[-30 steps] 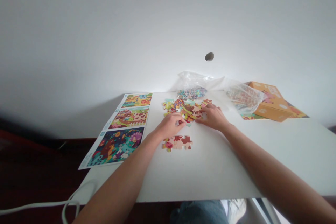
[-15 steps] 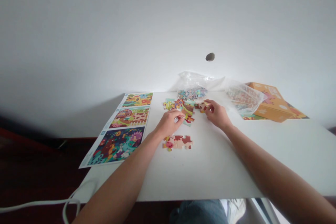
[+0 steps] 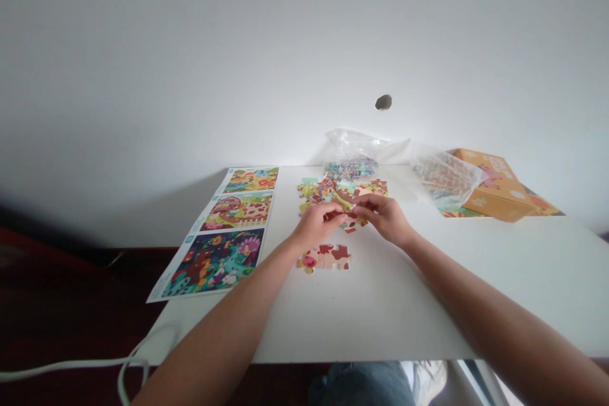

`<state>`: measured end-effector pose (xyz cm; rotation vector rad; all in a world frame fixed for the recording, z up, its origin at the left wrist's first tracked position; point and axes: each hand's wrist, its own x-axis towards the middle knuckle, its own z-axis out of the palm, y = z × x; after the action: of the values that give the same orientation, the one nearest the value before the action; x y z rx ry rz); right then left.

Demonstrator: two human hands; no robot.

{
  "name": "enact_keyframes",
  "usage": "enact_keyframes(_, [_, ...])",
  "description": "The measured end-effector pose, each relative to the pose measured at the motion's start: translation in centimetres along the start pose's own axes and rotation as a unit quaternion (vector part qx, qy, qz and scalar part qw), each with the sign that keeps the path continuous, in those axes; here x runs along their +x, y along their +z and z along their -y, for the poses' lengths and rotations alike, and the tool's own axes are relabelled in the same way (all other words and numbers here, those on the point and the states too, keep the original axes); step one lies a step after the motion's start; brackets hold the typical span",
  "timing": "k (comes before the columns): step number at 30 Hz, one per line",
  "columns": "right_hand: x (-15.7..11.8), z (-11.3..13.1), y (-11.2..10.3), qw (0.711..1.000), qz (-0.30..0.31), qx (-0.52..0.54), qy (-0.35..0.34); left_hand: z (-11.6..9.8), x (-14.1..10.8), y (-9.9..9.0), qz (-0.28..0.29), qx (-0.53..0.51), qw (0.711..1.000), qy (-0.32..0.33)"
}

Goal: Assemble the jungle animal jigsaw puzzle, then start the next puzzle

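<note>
Colourful puzzle pieces [image 3: 375, 188] lie in a pile at the middle of the white table. Both my hands meet over the pile's front part. The fingers of my left hand [image 3: 320, 223] are pinched at a brown-and-cream piece [image 3: 351, 223]. From the right, my right hand [image 3: 386, 219] also pinches at the pieces there, close to my left fingertips. The fingers partly hide what they grip. Nearer to me lies a joined strip of pieces showing a pink-nosed cow [image 3: 328, 257], which neither hand touches.
A sheet with three printed pictures [image 3: 216, 231] lies at the left. Behind the pile is a clear bag of pieces [image 3: 352, 168], with another bag [image 3: 447, 177] to its right beside an orange box [image 3: 499, 187]. A white cable [image 3: 71, 365] hangs at the lower left.
My right hand has moved left and slightly nearer, close to my left hand. The brown-spotted pieces at the pile's right side now show uncovered. My left hand has shifted slightly right.
</note>
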<state>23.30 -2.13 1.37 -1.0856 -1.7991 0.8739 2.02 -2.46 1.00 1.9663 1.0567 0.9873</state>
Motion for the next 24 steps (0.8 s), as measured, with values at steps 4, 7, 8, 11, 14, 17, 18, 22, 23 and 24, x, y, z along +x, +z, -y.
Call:
enact_keyframes(4, [-0.4,0.9,0.2,1.0,0.009,-0.01,0.009,-0.2,0.1,-0.1,-0.036,-0.085,0.995,-0.044])
enact_keyframes(7, [-0.3,0.8,-0.1,0.999,0.007,-0.019,0.026,-0.4,0.2,-0.3,-0.08,-0.174,0.978,-0.086])
enact_keyframes(8, [-0.2,0.8,-0.2,0.999,-0.001,-0.016,0.031,-0.4,0.3,-0.4,-0.084,-0.197,0.972,-0.093])
enact_keyframes(11, [0.0,0.5,-0.2,0.999,-0.017,0.012,0.03,-0.7,0.3,-0.5,-0.067,-0.224,0.967,-0.098])
enact_keyframes(14, [0.1,0.6,-0.1,0.998,-0.013,0.05,0.029,-1.2,0.2,-0.4,-0.038,-0.22,0.969,-0.109])
enact_keyframes(17, [0.0,0.9,-0.2,0.997,-0.009,0.072,0.026,-1.5,0.1,-0.3,-0.017,-0.217,0.968,-0.121])
enact_keyframes(18, [0.0,1.0,-0.2,0.997,-0.008,0.079,0.024,-1.5,0.0,-0.3,-0.013,-0.219,0.968,-0.122])
enact_keyframes(22, [-0.1,1.2,-0.2,0.994,0.0,0.102,0.029,-1.3,0.0,-0.2,-0.011,-0.216,0.969,-0.119])
enact_keyframes(23, [-0.1,1.2,-0.2,0.994,0.0,0.102,0.034,-1.2,0.0,-0.3,-0.017,-0.213,0.97,-0.115])
enact_keyframes(24, [-0.1,1.1,-0.3,0.994,0.002,0.101,0.038,-1.0,0.1,-0.3,-0.028,-0.211,0.971,-0.109])
